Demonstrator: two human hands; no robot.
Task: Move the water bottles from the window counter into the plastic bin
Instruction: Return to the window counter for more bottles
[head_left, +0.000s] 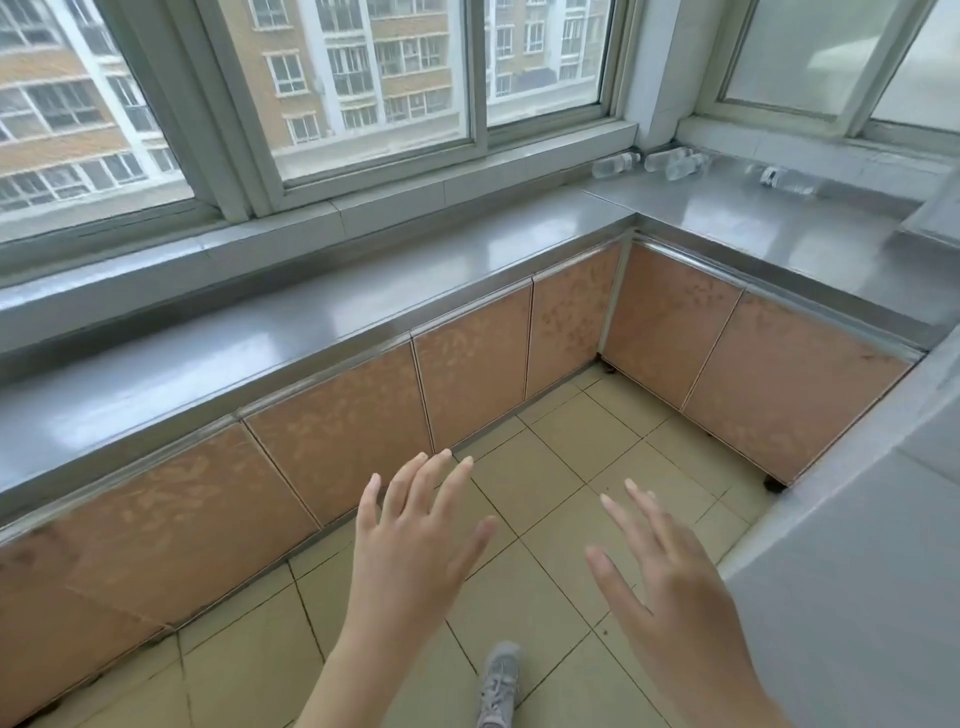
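**Head view: bottles at 1 o'clock, both hands free**

Left hand (415, 535) and right hand (660, 566) hover over the floor tiles (571, 467), fingers straight and spread, holding nothing. Water bottles (670, 162) lie on their sides at the far corner of the bench (727, 218), up at 1 o'clock, well apart from both hands. Long axes run roughly 9-to-3, along the window sill. One more bottle (784, 179) lies further toward 2 o'clock. Right hand judged nearer. Plastic bin not in view.
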